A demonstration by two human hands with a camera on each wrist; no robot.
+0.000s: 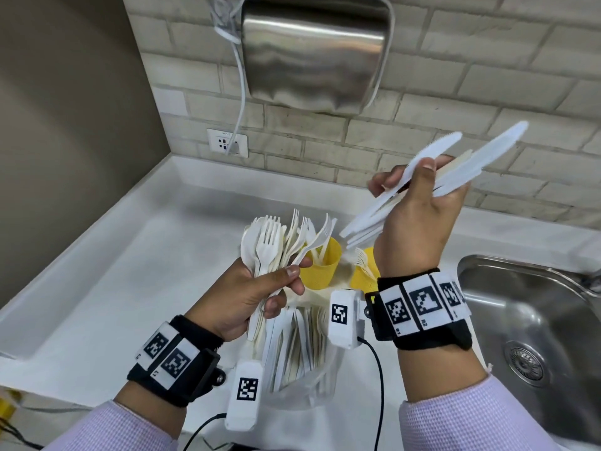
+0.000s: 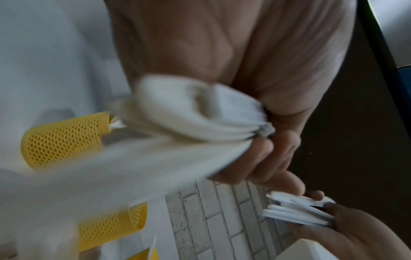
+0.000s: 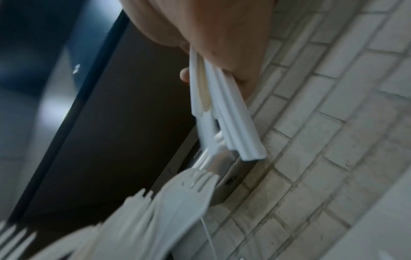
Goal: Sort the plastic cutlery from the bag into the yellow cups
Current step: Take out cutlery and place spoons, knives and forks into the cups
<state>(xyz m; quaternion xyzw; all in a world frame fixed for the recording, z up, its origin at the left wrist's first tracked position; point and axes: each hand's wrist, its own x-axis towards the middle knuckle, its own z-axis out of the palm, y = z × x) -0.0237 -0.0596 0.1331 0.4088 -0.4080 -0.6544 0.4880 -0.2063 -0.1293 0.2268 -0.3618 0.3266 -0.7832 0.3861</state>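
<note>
Left hand: the left hand (image 1: 250, 294) grips a mixed bundle of forks and spoons (image 1: 276, 242) by the handles, tines and bowls fanned upward toward 12 o'clock.
Right hand: the right hand (image 1: 419, 209) is clamped on a bundle of knives (image 1: 432, 177), thumb across the handles.
Hands apart: they do not touch; the right one is raised higher, at about 2 o'clock from the left.
Knife axis: the long axis runs from 8 o'clock (handle ends) to 2 o'clock (serrated tips).
Cups: two yellow cups (image 1: 320, 265) stand on the white worktop (image 1: 146, 255) between the hands; the right-hand cup (image 1: 362, 275) already holds forks.
Key relation: the knives' handle ends hang just above the cups at 7 o'clock from the right hand, so I judge that hand the nearer one for a drop.
Bag: the clear bag (image 1: 302, 362) lies near the person, at 6 o'clock from the cups, with cutlery inside.
Sink: a steel sink (image 1: 536, 320) sits at 3 o'clock.
</note>
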